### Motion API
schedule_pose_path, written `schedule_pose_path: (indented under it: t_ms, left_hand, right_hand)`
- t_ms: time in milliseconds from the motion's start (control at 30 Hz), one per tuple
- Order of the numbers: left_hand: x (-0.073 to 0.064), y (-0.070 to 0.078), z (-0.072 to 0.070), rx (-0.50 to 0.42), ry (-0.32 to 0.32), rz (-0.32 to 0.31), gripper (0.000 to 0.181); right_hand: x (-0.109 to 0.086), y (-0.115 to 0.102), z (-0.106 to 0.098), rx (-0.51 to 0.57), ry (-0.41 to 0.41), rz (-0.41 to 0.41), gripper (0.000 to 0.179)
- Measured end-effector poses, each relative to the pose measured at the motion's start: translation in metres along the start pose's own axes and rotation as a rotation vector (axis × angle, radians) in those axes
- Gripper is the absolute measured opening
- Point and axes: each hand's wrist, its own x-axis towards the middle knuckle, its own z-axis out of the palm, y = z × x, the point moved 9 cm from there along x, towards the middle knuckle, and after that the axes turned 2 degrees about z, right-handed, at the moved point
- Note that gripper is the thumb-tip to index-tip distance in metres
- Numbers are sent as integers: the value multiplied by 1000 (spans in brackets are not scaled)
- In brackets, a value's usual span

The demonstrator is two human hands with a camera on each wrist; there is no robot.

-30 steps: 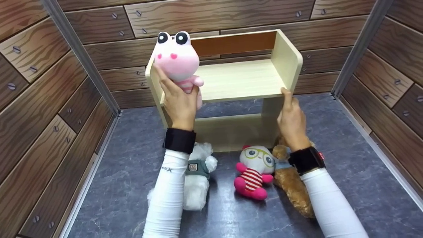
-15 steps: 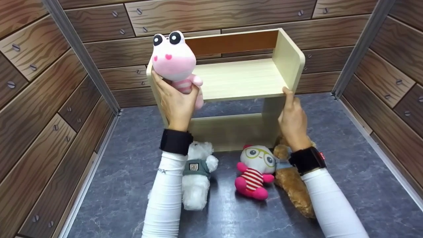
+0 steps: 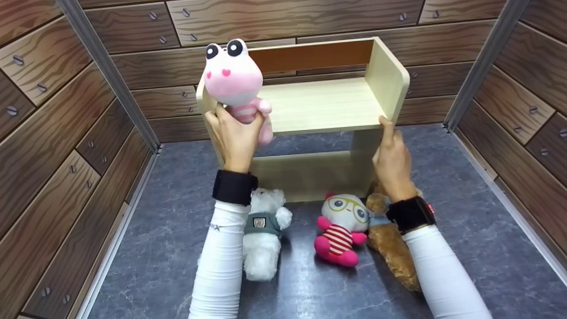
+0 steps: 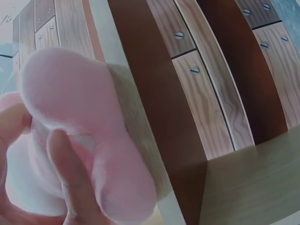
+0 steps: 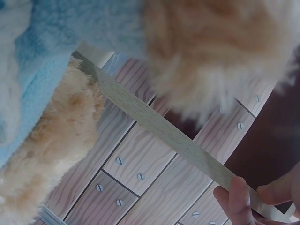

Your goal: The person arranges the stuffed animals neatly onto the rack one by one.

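Frog on my feed, left hand curled round its body by the left front corner of the shelf, right hand pinching the shelf's right front edge, white plush, doll, brown plush before its bottom edge.

White, creased sleeves, the left bearing a small grey mark, end at broad black wristbands, the right carrying a red tag.

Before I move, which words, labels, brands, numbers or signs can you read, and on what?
None is readable.
Small dark mark on the left sleeve: too blurred.
Red tag on the right wristband: too small.
Patch on the green shirt of the white plush: too small.
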Motion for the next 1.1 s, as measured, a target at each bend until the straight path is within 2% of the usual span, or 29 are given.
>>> schedule_pose_path:
  t_ms: [167, 367, 600, 800, 1100]
  left_hand:
    - [0, -1, 1, 11, -15, 0, 71]
    - [4, 0, 6, -62, -2, 23, 72]
    - [15, 3, 25, -71, -57, 0, 72]
    - [25, 8, 43, -64, -93, -5, 78]
    - [38, 10, 58, -70, -115, -34, 80]
  right_hand:
    - [0, 0, 1, -2, 3, 5, 63]
    - [0, 0, 3, 1, -3, 9, 63]
    - [-1, -1, 0, 3, 31, 0, 62]
    - [0, 1, 0, 3, 21, 9, 63]
    - [0, -1, 1, 0, 3, 14, 66]
